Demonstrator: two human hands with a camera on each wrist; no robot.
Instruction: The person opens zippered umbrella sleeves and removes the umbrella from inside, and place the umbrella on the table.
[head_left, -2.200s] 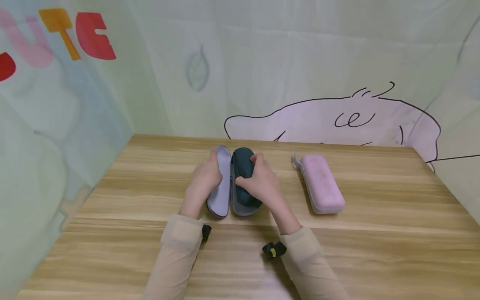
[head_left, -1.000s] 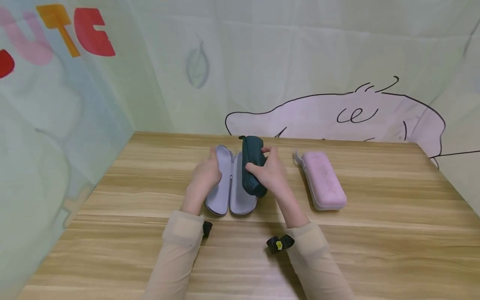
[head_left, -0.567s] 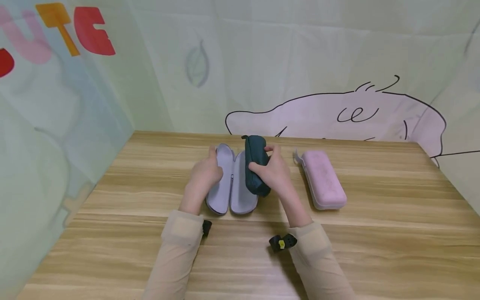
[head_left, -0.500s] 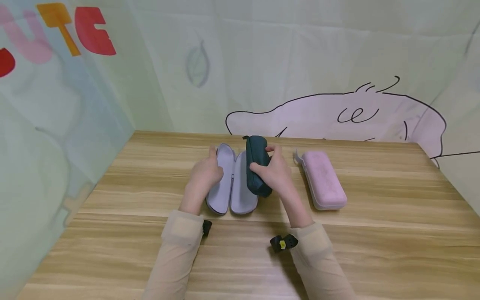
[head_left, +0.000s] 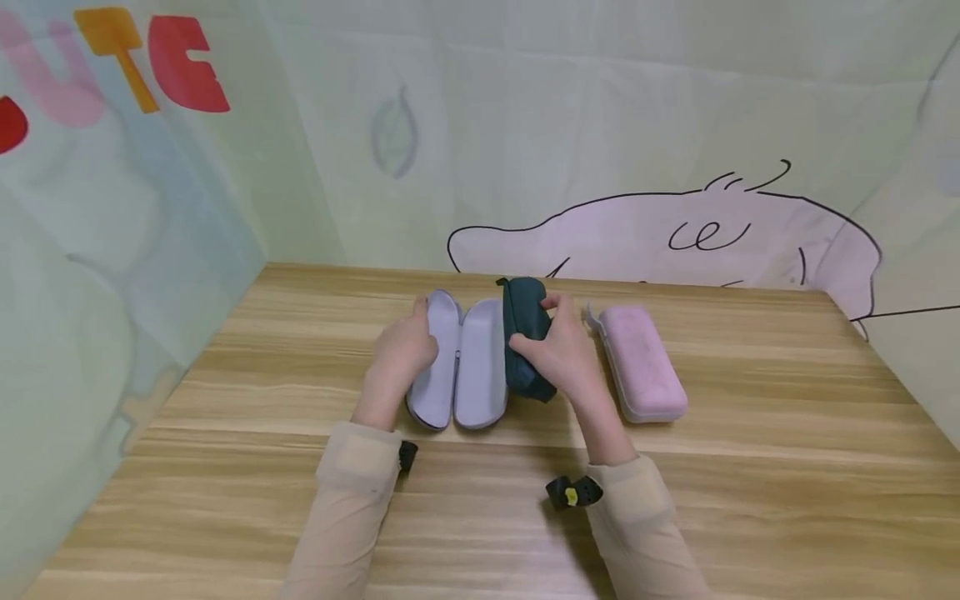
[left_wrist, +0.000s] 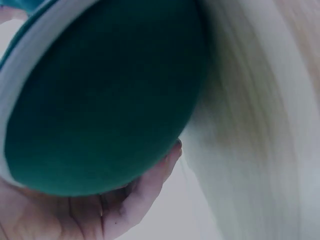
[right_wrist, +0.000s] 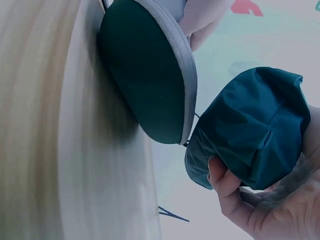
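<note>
My right hand [head_left: 564,354] grips a dark green bundle of cloth, a folded compact umbrella [head_left: 527,312], with thumb and fingers around its sides. The umbrella is just right of an open hard case [head_left: 482,367] with pale grey lining; its two halves lie spread, and both are bare inside. My left hand [head_left: 405,348] holds the rim of the left half, thumb on the lining. In the left wrist view the green outer shell of the case [left_wrist: 100,110] hides part of that hand. The right wrist view shows the creased end of the umbrella [right_wrist: 255,130] apart from the case.
A closed pink zip case [head_left: 641,362] with a small grey strap lies on the wooden table [head_left: 772,433], close to the right hand. A printed curtain [head_left: 525,142] stands behind the table's back edge.
My right hand has lifted the umbrella out of the right half of the case and moved it to the right. The left hand keeps its hold on the case.
</note>
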